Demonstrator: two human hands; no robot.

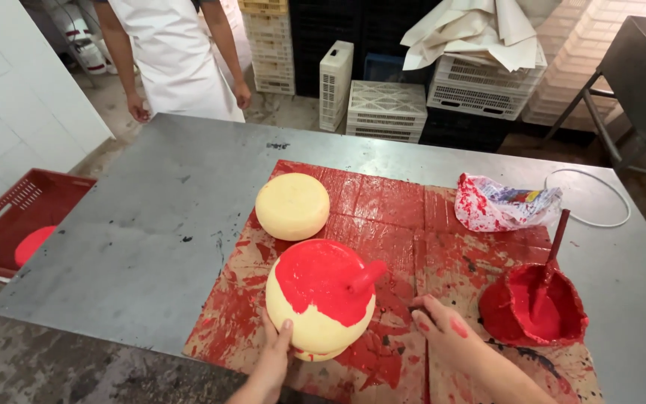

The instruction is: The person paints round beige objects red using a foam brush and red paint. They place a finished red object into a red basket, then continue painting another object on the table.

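Observation:
A pale yellow cheese wheel (315,329) stands stacked on another one, its top coated in wet red paint. A red-coated brush (366,277) rests on that painted top. My left hand (274,359) presses against the wheel's near left side. My right hand (446,333), smeared with red, rests on the stained cardboard sheet (383,202) just right of the wheel, fingers apart, holding nothing. A second, unpainted cheese wheel (292,206) lies farther back on the cardboard. A bowl of red paint (534,307) with a stick (553,251) in it sits to the right.
A paint-smeared plastic bag (506,202) and a white cord loop (600,198) lie at the back right of the steel table (158,209). A red crate (20,221) sits at the left. A person in a white apron (177,60) stands beyond the table. White crates (386,108) are stacked behind.

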